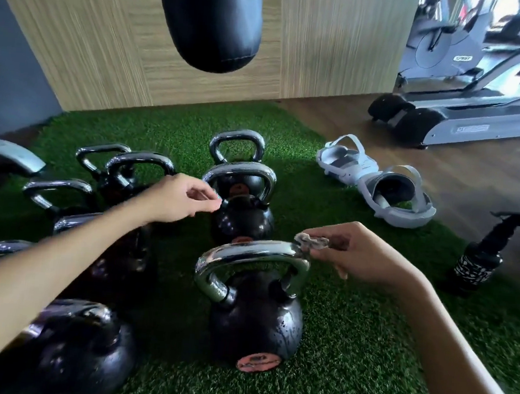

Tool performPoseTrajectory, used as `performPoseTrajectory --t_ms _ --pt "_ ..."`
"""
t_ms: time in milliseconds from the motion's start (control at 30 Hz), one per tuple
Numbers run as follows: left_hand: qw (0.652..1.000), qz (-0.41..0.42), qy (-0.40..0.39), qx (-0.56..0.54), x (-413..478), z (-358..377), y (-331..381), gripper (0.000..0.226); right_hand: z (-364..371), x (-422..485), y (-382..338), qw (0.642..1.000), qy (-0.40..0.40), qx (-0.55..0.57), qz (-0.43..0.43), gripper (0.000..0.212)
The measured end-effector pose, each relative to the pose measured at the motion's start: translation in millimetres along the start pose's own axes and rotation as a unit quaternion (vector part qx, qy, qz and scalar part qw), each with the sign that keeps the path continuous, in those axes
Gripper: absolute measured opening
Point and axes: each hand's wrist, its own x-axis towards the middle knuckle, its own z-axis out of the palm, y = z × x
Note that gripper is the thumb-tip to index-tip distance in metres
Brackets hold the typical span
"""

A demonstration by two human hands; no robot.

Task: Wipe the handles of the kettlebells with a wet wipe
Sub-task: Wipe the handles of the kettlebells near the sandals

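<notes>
My right hand (363, 256), in from 4 o'clock, pinches the crumpled wet wipe (311, 242) against the chrome handle (247, 253) of the near kettlebell (254, 322), at its 2 o'clock corner. My left hand (180, 199) hovers at 10 o'clock, loosely curled, holding nothing.

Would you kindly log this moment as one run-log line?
right hand: pinches wet wipe at nearest kettlebell handle | left hand: loosely curled, holds nothing
</notes>
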Motion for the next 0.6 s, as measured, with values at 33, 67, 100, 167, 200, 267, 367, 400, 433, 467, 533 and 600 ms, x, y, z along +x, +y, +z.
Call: performPoseTrajectory --t_ms 33,67,100,167,200,267,367,400,433,467,533,600 --pt "0.998 0.002 -0.014 0.061 20 -8 1 0.006 -3 9 -2 1.000 0.010 -0.002 -0.007 0.032" --pt "0.993 0.004 -0.019 0.117 39 -17 1 0.006 -5 21 -4 1.000 0.025 -0.006 -0.012 0.031" --pt "0.988 0.002 -0.014 0.154 56 -25 1 0.007 -7 34 -7 0.999 0.040 -0.015 -0.015 0.030" --pt "0.981 -0.005 0.004 0.192 88 -40 -2 0.010 -9 67 -15 0.997 0.060 -0.049 -0.023 0.024" --pt "0.978 -0.005 0.007 0.209 101 -44 -4 0.012 -10 84 -20 0.995 0.068 -0.069 -0.027 0.019" --pt "0.971 0.012 0.009 0.239 125 -52 -11 0.019 -11 122 -29 0.990 0.089 -0.103 -0.034 0.012" --pt "0.966 0.038 0.006 0.255 147 -60 -19 0.031 -9 178 -41 0.981 0.121 -0.143 -0.043 0.018" --pt "0.965 0.043 -0.004 0.258 153 -62 -22 0.037 -8 195 -44 0.975 0.134 -0.170 -0.049 0.019" --pt "0.964 0.048 -0.019 0.262 157 -64 -24 0.044 -6 211 -46 0.967 0.144 -0.202 -0.054 0.019" --pt "0.963 0.052 -0.036 0.261 161 -64 -28 0.049 -3 225 -49 0.961 0.150 -0.227 -0.057 0.018" --pt "0.970 0.065 -0.059 0.226 169 -61 -39 0.044 2 248 -55 0.953 0.153 -0.254 -0.068 0.017" --pt "0.980 0.085 -0.057 0.172 177 -56 -51 0.030 7 265 -62 0.944 0.151 -0.282 -0.084 0.020"
